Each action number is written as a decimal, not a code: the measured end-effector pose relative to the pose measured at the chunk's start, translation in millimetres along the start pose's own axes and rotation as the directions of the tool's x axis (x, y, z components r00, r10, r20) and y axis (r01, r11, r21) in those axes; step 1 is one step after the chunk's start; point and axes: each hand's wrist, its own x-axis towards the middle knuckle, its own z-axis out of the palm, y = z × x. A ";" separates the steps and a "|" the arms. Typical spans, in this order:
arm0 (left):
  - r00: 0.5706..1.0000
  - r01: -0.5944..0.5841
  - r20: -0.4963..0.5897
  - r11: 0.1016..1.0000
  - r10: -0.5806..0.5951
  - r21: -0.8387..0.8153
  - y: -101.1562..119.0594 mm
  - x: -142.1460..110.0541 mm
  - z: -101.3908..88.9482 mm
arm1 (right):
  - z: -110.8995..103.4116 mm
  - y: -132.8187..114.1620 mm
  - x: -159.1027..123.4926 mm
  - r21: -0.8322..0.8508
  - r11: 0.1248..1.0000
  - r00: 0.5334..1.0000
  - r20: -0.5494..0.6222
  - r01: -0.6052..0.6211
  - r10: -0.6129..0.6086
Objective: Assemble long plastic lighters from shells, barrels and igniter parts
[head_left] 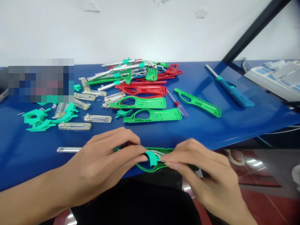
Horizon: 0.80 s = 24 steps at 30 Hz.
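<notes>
An opened stick lighter with a green half shell is held at the table's front edge. Its silver metal tube sticks out to the left beneath my left hand. That hand is closed on the lighter, thumb and fingertips beside the curved teal trigger. My right hand pinches at the trigger's right end, where thin white wires run inside the shell. Its fingertips hide exactly what lies between them. The shell's right end passes under the right hand.
Beyond lie green half shells, red shells, metal tubes, clear fuel tanks and teal triggers. A purple-handled screwdriver lies mid-table. A blue lighter rests right, near a white device.
</notes>
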 end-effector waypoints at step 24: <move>0.997 -0.073 0.006 0.996 0.073 0.048 -2.4 1.2 1.1 | 6.1 -2.1 7.7 0.017 0.999 0.999 -0.012 0.032 -0.032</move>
